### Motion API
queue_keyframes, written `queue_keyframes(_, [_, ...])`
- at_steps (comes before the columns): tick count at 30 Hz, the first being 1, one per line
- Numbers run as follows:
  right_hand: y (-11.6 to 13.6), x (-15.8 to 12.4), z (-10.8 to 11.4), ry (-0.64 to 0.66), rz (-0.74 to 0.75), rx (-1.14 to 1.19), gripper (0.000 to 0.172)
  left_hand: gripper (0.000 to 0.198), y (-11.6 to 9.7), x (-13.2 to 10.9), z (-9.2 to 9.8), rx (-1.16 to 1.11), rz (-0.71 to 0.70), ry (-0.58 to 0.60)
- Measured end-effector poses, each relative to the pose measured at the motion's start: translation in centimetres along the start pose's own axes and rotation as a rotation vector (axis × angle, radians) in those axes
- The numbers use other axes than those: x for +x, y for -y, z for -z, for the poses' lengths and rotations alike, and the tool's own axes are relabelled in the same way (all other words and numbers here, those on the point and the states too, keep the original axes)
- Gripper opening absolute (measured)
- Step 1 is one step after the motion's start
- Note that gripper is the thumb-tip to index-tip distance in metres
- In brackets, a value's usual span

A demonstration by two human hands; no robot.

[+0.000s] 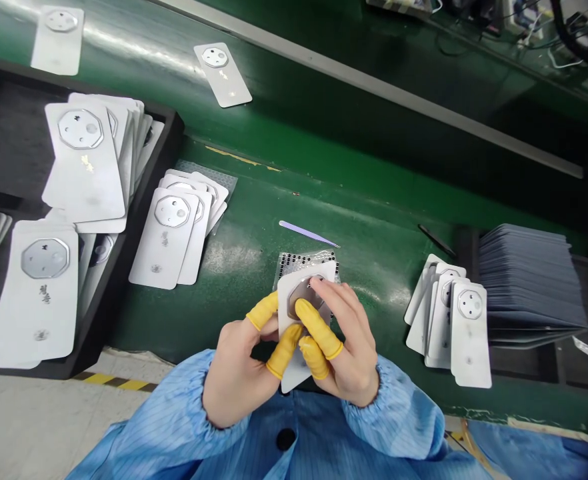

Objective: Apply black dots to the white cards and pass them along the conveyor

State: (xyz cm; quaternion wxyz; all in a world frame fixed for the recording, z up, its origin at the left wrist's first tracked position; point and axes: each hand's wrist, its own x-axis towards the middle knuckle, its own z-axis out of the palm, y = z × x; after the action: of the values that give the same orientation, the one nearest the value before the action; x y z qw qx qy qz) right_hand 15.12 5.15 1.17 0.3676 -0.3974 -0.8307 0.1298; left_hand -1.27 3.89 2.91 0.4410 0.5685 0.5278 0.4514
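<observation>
A white phone back cover [288,320] with an octagonal camera area is held tilted in front of my chest. Yellow finger cots cover the thumb and a finger of my left hand [247,363], which grips the cover along its left edge. My right hand [344,347] has its yellow-covered fingertips on the cover's face, close to the camera area, and a bare finger lies across its upper part. Partly hidden behind the cover is a clear sheet with rows of small black dots [299,259]. Just beyond that sheet lie purple tweezers [308,232].
Left of my hands, similar covers [167,243] overlap on bubble wrap. A black tray [167,160] at far left holds many more. Single covers [223,75] rest on the green belt. At right, several covers [469,333] lean by a stack of dark sheets [529,280], near a black pen-like tool [437,240].
</observation>
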Motion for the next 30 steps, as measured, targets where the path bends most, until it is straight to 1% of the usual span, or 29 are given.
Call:
queue_keyframes(2, [0.2,0.1,0.0,0.011,0.005,-0.055,0.035,0.034,0.0,0.0,0.1,0.039,-0.002,-0.025])
queue_keyframes(6, [0.5,0.5,0.0,0.127,-0.007,-0.182,0.037,0.023,0.0,0.1,0.2,0.153,-0.065,-0.081])
queue_keyframes(10, [0.3,0.8,0.3,0.154,0.025,-0.159,0.037,0.018,-0.1,0.4,0.2,0.153,-0.103,-0.065])
queue_keyframes(15, [-0.2,1.0,0.4,0.24,0.032,-0.09,0.042,0.018,0.1,0.5,0.3,0.217,-0.09,-0.102])
queue_keyframes(17, [-0.4,1.0,0.3,0.264,0.027,-0.055,0.043,0.023,0.2,0.6,0.4,0.169,-0.051,-0.07])
queue_keyframes(20, [-0.6,0.9,-0.1,0.288,0.015,-0.072,0.042,0.032,0.5,0.8,0.4,0.044,0.061,-0.019])
queue_keyframes(22, [-0.8,0.8,-0.5,0.316,-0.003,-0.061,0.044,0.033,0.7,1.0,0.3,0.011,0.111,-0.001])
queue_keyframes(24, [-1.2,0.7,-0.7,0.344,-0.015,0.014,0.046,0.033,1.0,1.0,0.1,-0.005,0.145,0.005])
queue_keyframes(26, [-1.7,0.6,-0.8,0.335,-0.01,0.127,0.046,0.037,1.2,0.8,-0.1,-0.081,0.178,0.013])
queue_keyframes(27, [-2.0,0.5,-0.7,0.304,0.0,0.179,0.046,0.042,1.3,0.6,-0.2,-0.145,0.19,0.015])
queue_keyframes(29, [-2.3,0.5,-0.5,0.185,-0.001,0.251,0.047,0.049,1.3,0.4,-0.3,-0.291,0.205,0.032])
queue_keyframes(30, [-2.3,0.5,-0.4,0.104,-0.037,0.276,0.049,0.05,1.2,0.4,-0.3,-0.359,0.208,0.039])
